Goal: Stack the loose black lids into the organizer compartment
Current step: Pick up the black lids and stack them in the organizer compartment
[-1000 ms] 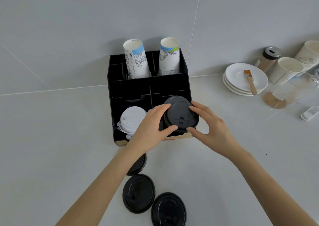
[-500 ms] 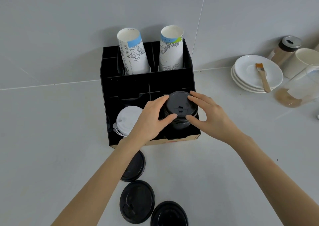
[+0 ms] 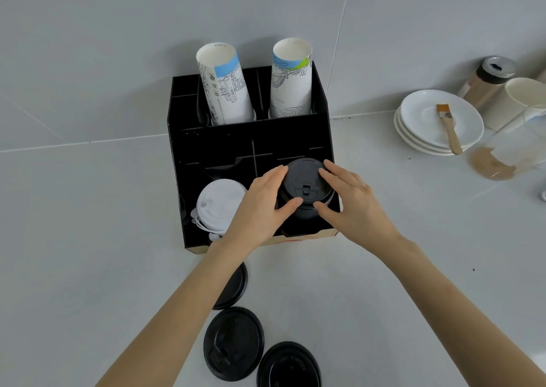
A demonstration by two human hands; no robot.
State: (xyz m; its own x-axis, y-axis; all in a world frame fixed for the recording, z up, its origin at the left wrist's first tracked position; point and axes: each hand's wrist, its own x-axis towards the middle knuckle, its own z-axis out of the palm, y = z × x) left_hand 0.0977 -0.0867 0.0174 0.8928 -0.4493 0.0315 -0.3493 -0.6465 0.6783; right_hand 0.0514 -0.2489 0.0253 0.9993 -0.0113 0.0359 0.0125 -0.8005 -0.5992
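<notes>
while both hands bracket the stack, notes run left to right across the pale grey counter.

far left of the black divided organizer: front-left compartment holds a white plastic lid stack, leaning forward. behind it, two tall printed paper cup sleeves stand in the rear compartments.

left hand is closed on the black plastic lid stack, thumb low at the front, fingers curled over the left rim. stack sits in the front-right compartment, top lid facing up and a little toward the camera, sip-tab toward the front edge. its long axis runs roughly vertical, tipped slightly forward.

right hand grips the same stack from the right side, thumb at the front, fingers over the rear rim.

to seat it well, i judge: press evenly from both sides, square the rims so they nest, ease the stack down without jamming the dividers.

near the counter's front edge, three loose flat black lids lie close together, one half hidden under the left forearm. they are not yet stacked.

far right: white saucers with a wooden brush.
</notes>
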